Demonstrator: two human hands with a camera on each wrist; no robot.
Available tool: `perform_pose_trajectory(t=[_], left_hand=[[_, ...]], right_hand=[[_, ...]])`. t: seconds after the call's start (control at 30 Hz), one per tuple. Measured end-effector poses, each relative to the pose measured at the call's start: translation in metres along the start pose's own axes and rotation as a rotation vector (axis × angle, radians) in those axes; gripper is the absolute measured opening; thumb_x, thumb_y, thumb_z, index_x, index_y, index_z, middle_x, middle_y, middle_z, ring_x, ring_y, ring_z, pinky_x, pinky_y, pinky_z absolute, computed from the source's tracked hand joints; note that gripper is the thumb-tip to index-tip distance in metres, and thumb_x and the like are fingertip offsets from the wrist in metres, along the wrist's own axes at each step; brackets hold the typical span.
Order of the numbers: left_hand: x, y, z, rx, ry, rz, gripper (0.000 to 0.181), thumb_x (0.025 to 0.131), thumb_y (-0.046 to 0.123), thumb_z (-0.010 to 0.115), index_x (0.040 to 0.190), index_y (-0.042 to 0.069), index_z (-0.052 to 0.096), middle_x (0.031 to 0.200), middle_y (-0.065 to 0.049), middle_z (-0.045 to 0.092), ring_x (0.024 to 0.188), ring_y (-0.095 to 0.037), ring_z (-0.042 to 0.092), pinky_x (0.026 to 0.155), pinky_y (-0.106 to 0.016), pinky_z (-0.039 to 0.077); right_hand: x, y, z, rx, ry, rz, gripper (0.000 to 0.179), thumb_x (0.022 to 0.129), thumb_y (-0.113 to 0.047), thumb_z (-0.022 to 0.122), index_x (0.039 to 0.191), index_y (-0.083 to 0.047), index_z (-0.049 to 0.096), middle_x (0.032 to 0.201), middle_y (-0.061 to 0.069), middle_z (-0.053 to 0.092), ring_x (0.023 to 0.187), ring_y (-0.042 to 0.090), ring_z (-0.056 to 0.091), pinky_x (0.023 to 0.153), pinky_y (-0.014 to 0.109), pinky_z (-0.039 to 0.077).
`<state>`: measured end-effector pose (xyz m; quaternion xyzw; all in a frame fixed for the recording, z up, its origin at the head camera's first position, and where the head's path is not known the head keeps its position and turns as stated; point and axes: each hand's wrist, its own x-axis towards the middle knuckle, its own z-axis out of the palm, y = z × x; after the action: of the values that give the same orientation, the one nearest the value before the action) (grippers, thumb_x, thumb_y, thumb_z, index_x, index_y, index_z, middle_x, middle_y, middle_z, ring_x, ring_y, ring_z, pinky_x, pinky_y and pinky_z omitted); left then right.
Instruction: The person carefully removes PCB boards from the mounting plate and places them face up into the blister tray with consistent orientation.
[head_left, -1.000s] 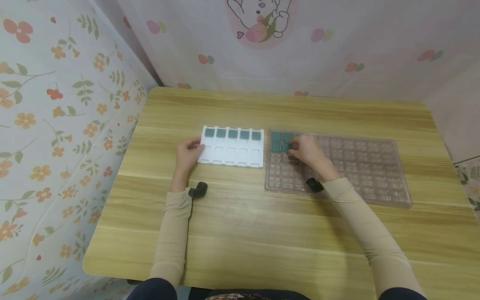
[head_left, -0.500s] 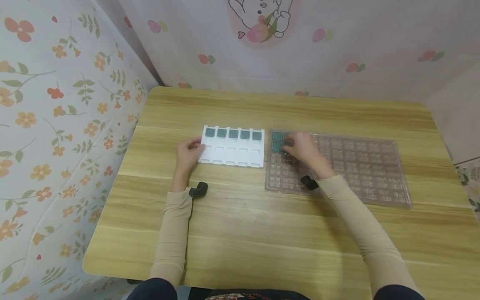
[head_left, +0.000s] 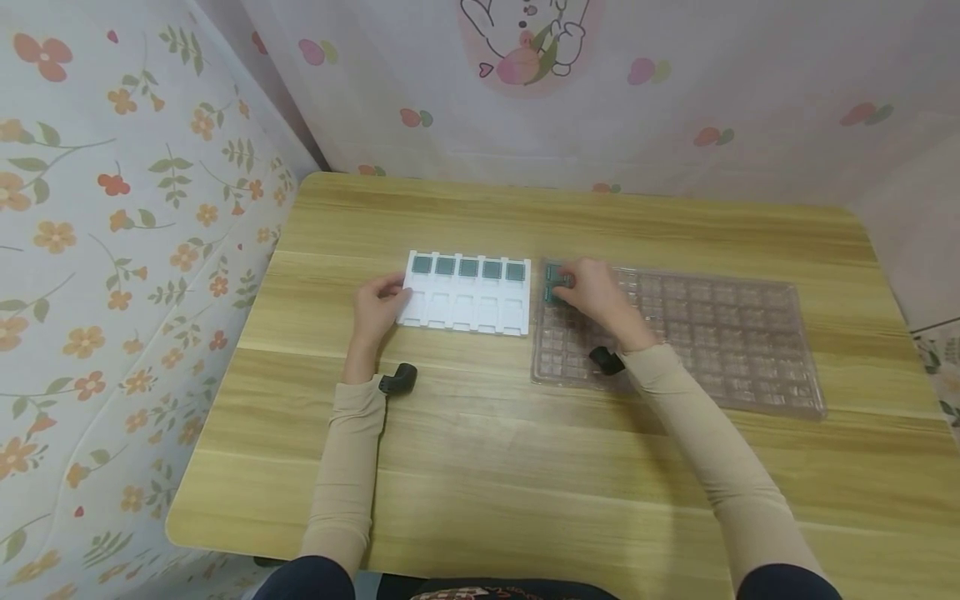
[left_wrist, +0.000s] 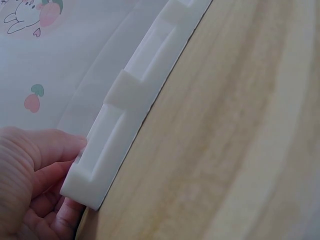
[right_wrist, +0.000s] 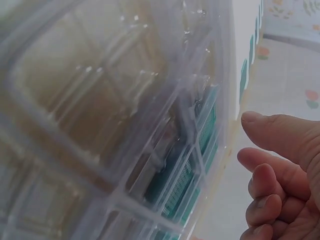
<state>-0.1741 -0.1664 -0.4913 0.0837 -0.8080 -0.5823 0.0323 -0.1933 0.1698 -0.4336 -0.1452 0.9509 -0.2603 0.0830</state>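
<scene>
My left hand (head_left: 377, 310) holds the left end of a white plastic tray (head_left: 462, 316), thumb on its top edge and fingers at its side. In the left wrist view the thumb (left_wrist: 65, 146) rests at the tray's corner. Square green chips (head_left: 468, 267) fill the tray's far row; the near row's pockets are bare. My right hand (head_left: 597, 292) hovers over the far left corner of a clear compartment tray (head_left: 720, 350), fingertips at several green chips (head_left: 552, 295). In the right wrist view its thumb (right_wrist: 280, 132) and index finger are apart with nothing between them.
Both trays lie side by side on a wood-grain table (head_left: 450, 467), with a narrow gap between them. A black wrist camera (head_left: 397, 379) sits by the left wrist, another (head_left: 606, 361) by the right. Patterned curtains (head_left: 585, 117) hang behind and to the left.
My right hand has shifted left across the clear tray, now covering part of the green chips that showed before. The left hand and the white tray stay in place.
</scene>
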Motion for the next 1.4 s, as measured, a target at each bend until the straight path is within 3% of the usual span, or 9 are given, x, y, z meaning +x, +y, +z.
perform_pose_trajectory(t=[0.37,0.63,1.03,1.4], left_hand=[[0.001,-0.002,0.0,-0.008,-0.003,0.014,0.031,0.083,0.003,0.065,0.113,-0.006,0.063,0.097,-0.023,0.062,0.086,-0.022,0.057,0.077,-0.022,0.047],[0.001,-0.003,-0.001,-0.02,-0.018,0.009,0.031,0.084,0.003,0.064,0.114,-0.005,0.063,0.099,-0.025,0.062,0.088,-0.025,0.057,0.077,-0.022,0.048],[0.001,-0.002,0.0,0.01,-0.008,0.009,0.032,0.084,0.004,0.065,0.114,-0.005,0.063,0.099,-0.022,0.063,0.089,-0.025,0.058,0.08,-0.028,0.049],[0.001,-0.003,0.0,-0.005,-0.007,0.005,0.031,0.084,0.003,0.065,0.114,-0.005,0.063,0.099,-0.022,0.062,0.088,-0.024,0.057,0.077,-0.025,0.048]], right_hand=[[0.006,-0.004,0.005,0.011,0.007,-0.02,0.027,0.084,-0.01,0.069,0.104,0.008,0.066,0.068,0.012,0.059,0.057,0.019,0.045,0.056,0.031,0.042],[0.009,-0.009,0.007,0.025,0.034,-0.062,0.026,0.084,-0.009,0.068,0.104,0.008,0.067,0.054,0.005,0.047,0.047,0.013,0.032,0.05,0.028,0.034],[0.014,-0.014,0.012,0.04,0.051,-0.065,0.029,0.085,-0.007,0.063,0.11,0.007,0.064,0.065,0.011,0.054,0.05,0.015,0.038,0.049,0.028,0.034],[0.02,-0.012,0.02,0.074,0.058,-0.084,0.036,0.086,-0.014,0.067,0.114,0.008,0.062,0.067,0.009,0.053,0.057,0.018,0.042,0.055,0.03,0.037]])
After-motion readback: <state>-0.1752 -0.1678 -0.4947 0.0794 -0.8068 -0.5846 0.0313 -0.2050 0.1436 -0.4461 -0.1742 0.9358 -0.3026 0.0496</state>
